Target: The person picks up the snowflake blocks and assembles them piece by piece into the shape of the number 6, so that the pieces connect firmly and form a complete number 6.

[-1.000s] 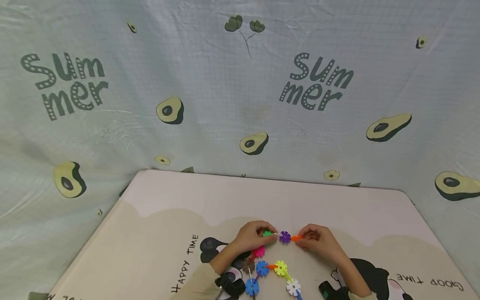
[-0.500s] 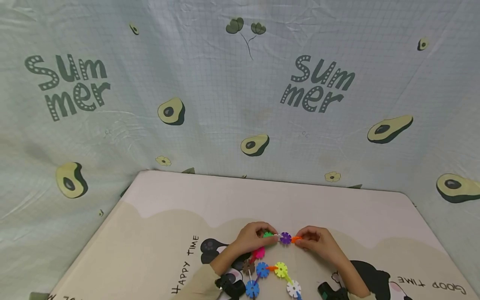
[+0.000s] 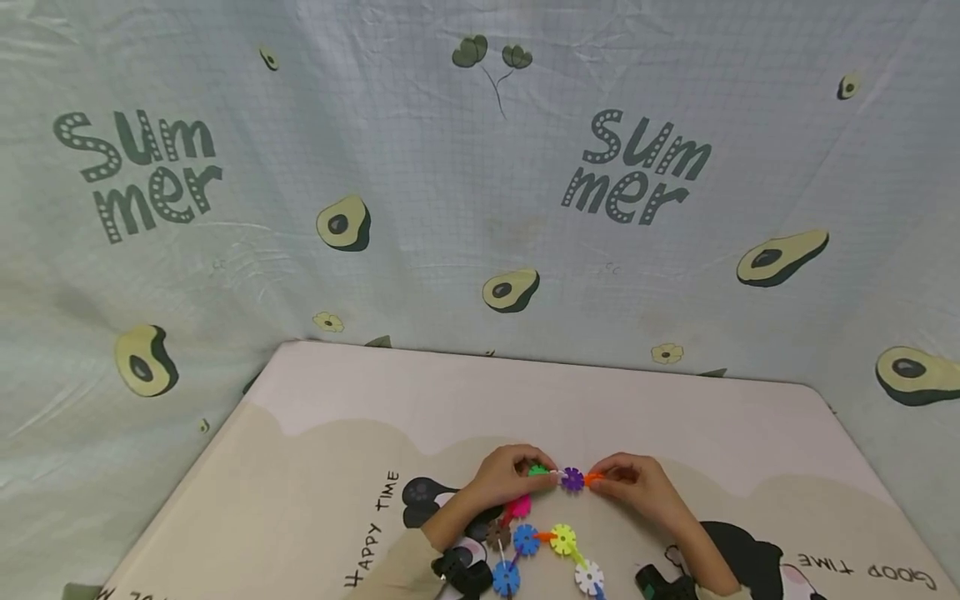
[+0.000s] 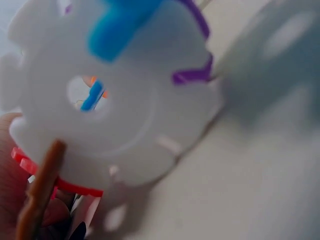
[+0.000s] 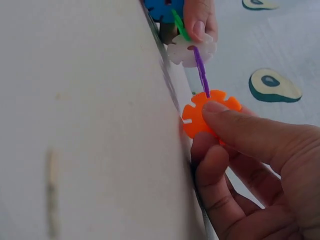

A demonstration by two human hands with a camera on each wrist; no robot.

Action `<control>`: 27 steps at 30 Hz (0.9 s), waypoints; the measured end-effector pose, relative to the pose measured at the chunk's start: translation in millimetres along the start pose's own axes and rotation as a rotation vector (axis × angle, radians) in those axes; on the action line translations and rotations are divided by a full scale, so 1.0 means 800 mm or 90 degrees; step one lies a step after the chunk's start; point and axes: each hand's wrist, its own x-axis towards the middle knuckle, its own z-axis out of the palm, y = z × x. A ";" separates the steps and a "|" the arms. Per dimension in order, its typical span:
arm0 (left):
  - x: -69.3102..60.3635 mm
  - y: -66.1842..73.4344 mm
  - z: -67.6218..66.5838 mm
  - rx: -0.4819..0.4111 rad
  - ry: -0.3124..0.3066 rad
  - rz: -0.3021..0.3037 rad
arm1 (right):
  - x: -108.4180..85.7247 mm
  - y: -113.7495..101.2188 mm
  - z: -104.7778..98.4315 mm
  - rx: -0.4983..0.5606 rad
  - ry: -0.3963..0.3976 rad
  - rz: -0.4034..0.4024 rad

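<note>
A chain of notched plastic snowflake discs stretches between the two hands. My left hand (image 3: 501,478) pinches its white disc (image 5: 192,49), beside the green disc (image 3: 537,470). My right hand (image 3: 636,483) holds the orange disc (image 5: 206,112) between thumb and fingers. Between them sits the purple disc (image 3: 573,479), joined to both and seen edge-on in the right wrist view. Below the left hand the chain carries on through a pink disc (image 3: 519,506) and a brown disc (image 3: 498,533). A large white disc (image 4: 125,110) fills much of the left wrist view, hiding most of that hand.
More linked discs lie nearer the body: a blue disc (image 3: 527,540), a yellow disc (image 3: 562,539) and a white disc whose link runs off the bottom edge. The printed tabletop (image 3: 315,483) meets a curtain (image 3: 420,167) patterned with avocados at its far edge.
</note>
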 end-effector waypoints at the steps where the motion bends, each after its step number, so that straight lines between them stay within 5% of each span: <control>1: 0.000 0.000 0.000 -0.001 0.001 0.000 | -0.001 0.000 0.000 0.010 -0.006 -0.001; 10: -0.003 0.001 0.001 0.009 0.027 -0.003 | 0.000 -0.001 0.012 0.053 0.010 -0.046; 18: -0.001 0.001 -0.001 0.006 0.047 0.005 | 0.007 -0.005 0.018 0.022 0.032 -0.095; 22: 0.001 0.000 0.000 0.007 0.060 0.005 | 0.011 -0.008 0.025 0.011 0.083 -0.076; 27: 0.001 0.000 -0.006 -0.021 0.046 -0.009 | 0.010 -0.009 0.025 0.037 0.106 0.006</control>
